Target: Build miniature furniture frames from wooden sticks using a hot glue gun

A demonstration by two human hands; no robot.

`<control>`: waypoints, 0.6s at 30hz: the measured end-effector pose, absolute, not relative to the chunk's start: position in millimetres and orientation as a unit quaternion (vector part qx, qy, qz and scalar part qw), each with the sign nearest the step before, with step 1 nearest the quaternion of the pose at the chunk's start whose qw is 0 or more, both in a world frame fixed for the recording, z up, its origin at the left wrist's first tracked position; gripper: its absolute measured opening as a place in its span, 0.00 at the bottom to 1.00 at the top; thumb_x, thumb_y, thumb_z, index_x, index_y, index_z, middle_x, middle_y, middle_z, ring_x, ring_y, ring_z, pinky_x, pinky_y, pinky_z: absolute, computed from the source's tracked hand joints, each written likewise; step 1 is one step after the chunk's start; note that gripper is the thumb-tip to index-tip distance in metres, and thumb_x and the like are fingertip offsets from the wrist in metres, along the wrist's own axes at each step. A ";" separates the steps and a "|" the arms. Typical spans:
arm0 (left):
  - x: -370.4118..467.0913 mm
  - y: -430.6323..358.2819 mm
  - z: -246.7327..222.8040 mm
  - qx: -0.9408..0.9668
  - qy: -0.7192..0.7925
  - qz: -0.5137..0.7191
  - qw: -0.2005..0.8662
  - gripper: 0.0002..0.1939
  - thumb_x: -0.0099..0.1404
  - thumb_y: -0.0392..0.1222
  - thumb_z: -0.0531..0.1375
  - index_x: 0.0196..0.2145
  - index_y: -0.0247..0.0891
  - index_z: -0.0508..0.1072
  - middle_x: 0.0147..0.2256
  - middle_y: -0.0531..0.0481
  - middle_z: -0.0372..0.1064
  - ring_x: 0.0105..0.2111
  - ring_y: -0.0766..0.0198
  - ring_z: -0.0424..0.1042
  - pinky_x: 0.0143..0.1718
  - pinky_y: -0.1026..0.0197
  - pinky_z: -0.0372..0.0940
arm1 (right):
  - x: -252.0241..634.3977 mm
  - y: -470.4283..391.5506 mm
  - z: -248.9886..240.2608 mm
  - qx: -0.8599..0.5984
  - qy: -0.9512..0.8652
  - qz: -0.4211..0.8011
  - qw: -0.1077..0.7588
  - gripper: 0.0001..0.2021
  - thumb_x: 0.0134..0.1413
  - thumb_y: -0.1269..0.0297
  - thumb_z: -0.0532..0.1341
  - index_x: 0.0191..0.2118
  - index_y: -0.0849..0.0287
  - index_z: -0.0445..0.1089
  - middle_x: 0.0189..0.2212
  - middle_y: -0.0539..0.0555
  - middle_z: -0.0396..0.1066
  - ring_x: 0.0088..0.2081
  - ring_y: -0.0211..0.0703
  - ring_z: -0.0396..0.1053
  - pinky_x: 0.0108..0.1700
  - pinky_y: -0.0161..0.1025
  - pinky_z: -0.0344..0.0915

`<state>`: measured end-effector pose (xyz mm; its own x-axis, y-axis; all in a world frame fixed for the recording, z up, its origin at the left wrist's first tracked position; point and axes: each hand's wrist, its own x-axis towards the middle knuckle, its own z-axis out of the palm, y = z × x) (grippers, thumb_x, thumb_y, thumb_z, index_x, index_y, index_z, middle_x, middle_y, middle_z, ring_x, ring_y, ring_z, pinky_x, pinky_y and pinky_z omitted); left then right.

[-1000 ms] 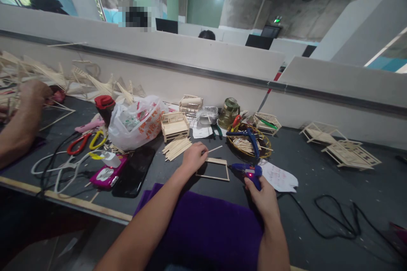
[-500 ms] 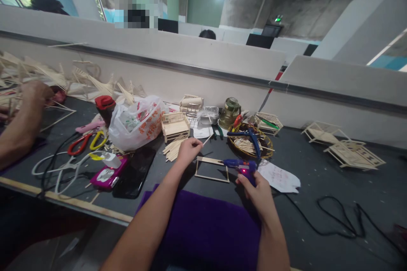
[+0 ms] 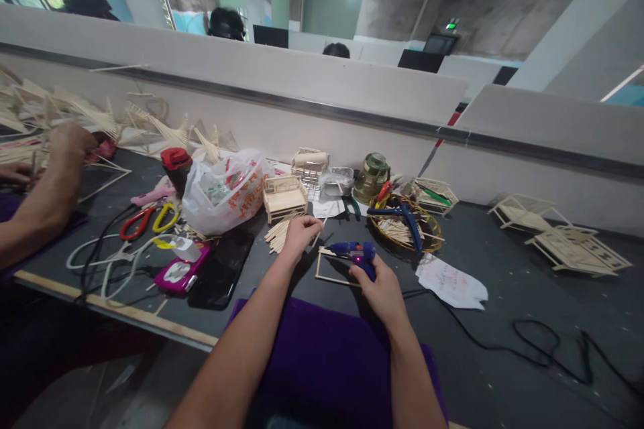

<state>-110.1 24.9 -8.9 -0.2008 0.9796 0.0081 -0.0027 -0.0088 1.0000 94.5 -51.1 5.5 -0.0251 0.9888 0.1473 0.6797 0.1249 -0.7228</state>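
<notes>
My right hand (image 3: 376, 281) grips a blue glue gun (image 3: 355, 251) with a lit red light, its nozzle pointing left over a small rectangular wooden stick frame (image 3: 338, 279). The nozzle tip is at the frame's far left corner; whether it touches cannot be told. Between the fingertips of my left hand (image 3: 302, 233) is a thin wooden stick (image 3: 320, 230), held tilted just above and left of that corner. Under and behind my left hand lies a pile of loose wooden sticks (image 3: 278, 236). The gun and my right hand hide the frame's right side.
Behind stand a small wooden model (image 3: 286, 198), a white plastic bag (image 3: 226, 194) and a green-lidded jar (image 3: 372, 177). A wicker basket (image 3: 427, 241) holds sticks and pliers. A phone (image 3: 221, 271) and purple power strip (image 3: 182, 269) lie left. A co-worker's arm (image 3: 55, 194) works at far left.
My right hand has moved the glue gun left along the frame, from its far right part to its far left corner. The stick in my left hand is now tilted more steeply.
</notes>
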 end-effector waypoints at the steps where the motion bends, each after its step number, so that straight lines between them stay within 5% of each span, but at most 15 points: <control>1: -109.9 24.8 -9.1 0.449 0.544 0.553 0.444 0.10 0.47 0.44 0.63 0.25 0.33 0.76 0.20 0.54 0.66 0.21 0.71 0.60 0.24 0.67 0.56 | 95.1 -51.5 4.6 -0.616 -0.679 0.242 0.318 0.22 0.51 0.54 0.57 0.51 0.55 0.70 0.33 0.54 0.76 0.34 0.48 0.72 0.36 0.39 0.65; 18: -105.8 22.9 -10.0 0.456 0.544 0.555 0.434 0.09 0.45 0.43 0.62 0.22 0.34 0.76 0.19 0.53 0.67 0.20 0.70 0.61 0.23 0.67 0.55 | 82.5 -57.5 6.3 -0.633 -0.718 0.176 0.228 0.22 0.58 0.54 0.53 0.55 0.58 0.65 0.37 0.58 0.76 0.40 0.51 0.73 0.39 0.38 0.62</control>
<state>-105.8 22.9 -10.0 -0.2078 0.9776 0.0340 0.0144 -0.0317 0.9994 82.5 -57.5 6.3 -0.0937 0.9900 0.1052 0.8295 0.1361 -0.5416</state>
